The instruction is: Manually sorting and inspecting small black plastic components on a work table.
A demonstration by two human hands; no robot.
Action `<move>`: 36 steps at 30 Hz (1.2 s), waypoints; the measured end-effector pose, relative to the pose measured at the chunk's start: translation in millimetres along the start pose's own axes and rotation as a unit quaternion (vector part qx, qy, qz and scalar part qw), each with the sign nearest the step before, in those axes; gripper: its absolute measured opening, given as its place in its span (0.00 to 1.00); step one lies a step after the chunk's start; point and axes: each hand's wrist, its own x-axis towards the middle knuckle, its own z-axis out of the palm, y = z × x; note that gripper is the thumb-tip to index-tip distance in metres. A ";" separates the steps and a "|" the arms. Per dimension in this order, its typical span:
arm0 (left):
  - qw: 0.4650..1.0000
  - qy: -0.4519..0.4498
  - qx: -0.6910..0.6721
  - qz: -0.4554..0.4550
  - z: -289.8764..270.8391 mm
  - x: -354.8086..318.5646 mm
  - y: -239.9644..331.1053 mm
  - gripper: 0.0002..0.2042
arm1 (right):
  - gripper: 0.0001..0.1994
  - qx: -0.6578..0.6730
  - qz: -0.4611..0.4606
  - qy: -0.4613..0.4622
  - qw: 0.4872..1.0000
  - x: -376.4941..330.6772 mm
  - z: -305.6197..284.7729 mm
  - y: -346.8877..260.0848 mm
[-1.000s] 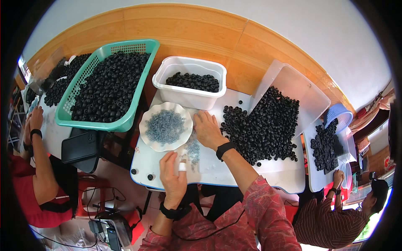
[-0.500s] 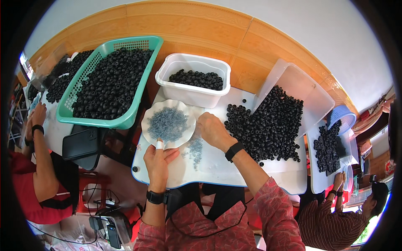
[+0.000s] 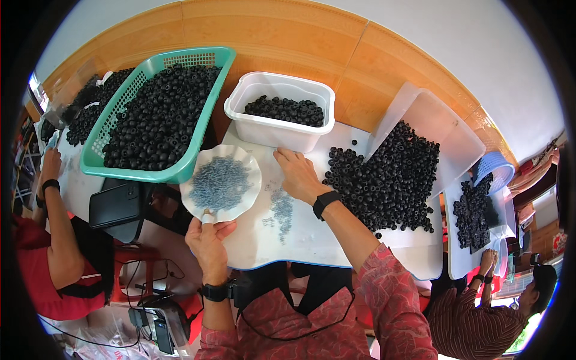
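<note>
My left hand [image 3: 208, 243] grips the near rim of a white scalloped plate [image 3: 254, 198], thumb on top and fingers beneath. A heap of small blue-grey, translucent pieces [image 3: 221, 183] covers the plate's middle; their exact kind is too small to tell. More such pieces [image 3: 281, 210] lie scattered on the white table just right of the plate. Palm down over the table, my right hand [image 3: 298, 175] has its fingers stretched toward the front of a white tub [image 3: 279, 135]. Nothing shows in that hand, though its underside is hidden.
Black ring-like beads [image 3: 384, 186] spill from a tipped clear bin [image 3: 447, 129] at right. More fill a green basket [image 3: 210, 114] at left and partly fill the white tub. A black phone [image 3: 117, 205] lies beside the table. Two other people work at left and right.
My left hand has carried the plate left, toward the green basket. My right hand has shifted slightly back toward the tub, its fingers now reaching out more.
</note>
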 end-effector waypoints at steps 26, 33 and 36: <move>0.999 0.036 -0.027 0.013 -37.2 -2.6 27.3 0.12 | 0.21 0.088 -0.014 0.033 0.995 33.6 26.4 -23.3; 1.000 0.009 -0.029 0.000 -42.4 -1.5 22.7 0.13 | 0.18 0.052 -0.090 0.092 0.990 32.7 39.0 -32.5; 1.000 0.011 -0.023 0.004 -42.7 -2.2 24.3 0.13 | 0.15 0.103 -0.058 -0.026 0.993 28.2 14.4 -41.8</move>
